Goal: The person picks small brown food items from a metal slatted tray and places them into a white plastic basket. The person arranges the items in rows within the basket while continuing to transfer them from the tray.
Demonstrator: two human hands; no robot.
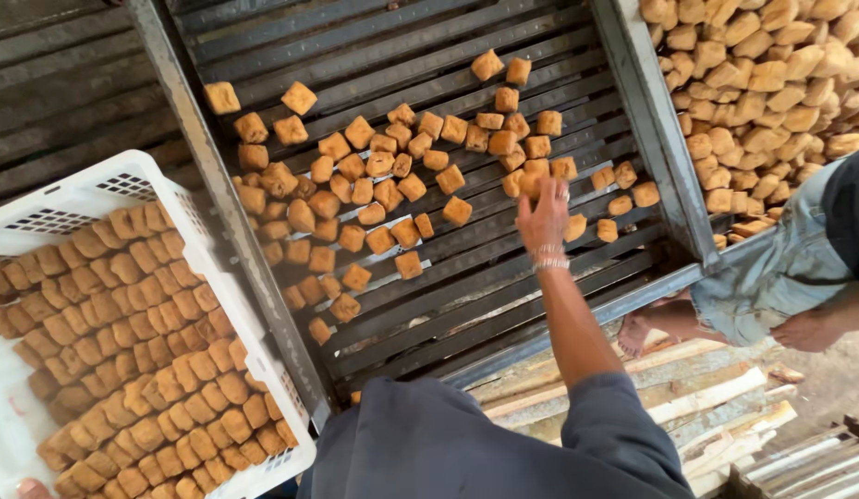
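Note:
My right hand [543,220], with a beaded bracelet at the wrist, reaches out over a dark slatted metal rack [503,305]. Its fingers curl around a couple of golden-brown fried cubes [531,177] at the right side of a loose spread of such cubes [374,194] on the rack. A white plastic crate [83,199] at the left is packed with rows of the same cubes [134,351]. Only a fingertip of my left hand [27,487] shows at the bottom edge, against the crate's near rim.
A second rack [771,83] at the top right is heaped with cubes. Another person in denim shorts [780,268] squats at the right, a bare foot [634,334] beside the rack frame. Split wood planks [688,388] lie below the rack.

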